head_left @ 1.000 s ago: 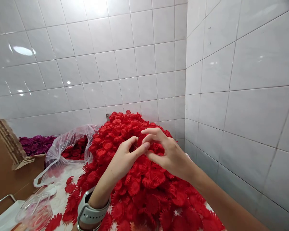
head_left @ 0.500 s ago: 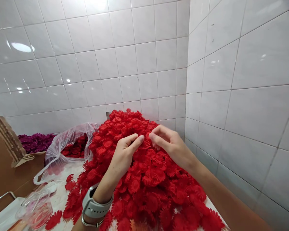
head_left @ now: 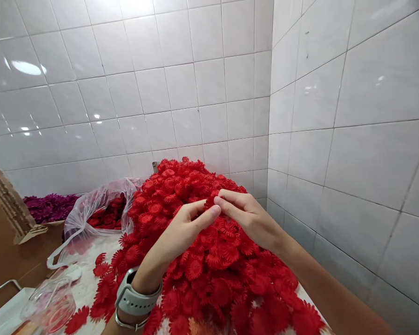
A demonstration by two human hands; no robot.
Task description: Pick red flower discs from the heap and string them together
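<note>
Over a big heap of red artificial flower heads (head_left: pixel 195 270), my two hands meet fingertip to fingertip. A single red flower head (head_left: pixel 211 201) with fringed petals shows between them. My left hand (head_left: pixel 186 228), with a pale watch strap on its wrist, is closed, thumb and fingers pinched at the flower's near left side. From the right, my right hand (head_left: pixel 251 216) is closed too, its thumb and forefinger gripping the flower's right edge. Fingers partly hide the flower, and its back is not visible.
Left of the heap stands a clear plastic bag (head_left: pixel 73 232) with darker red flowers inside. Purple flowers (head_left: pixel 50 208) lie behind a cardboard box (head_left: pixel 7 232). Clear plastic cups (head_left: pixel 50 302) are at the lower left. White tiled walls (head_left: pixel 209 79) close off the back and right.
My hands were slightly apart and have come together. My left hand moved right and its fingers stretched out, and a red flower head now shows between the fingertips.
</note>
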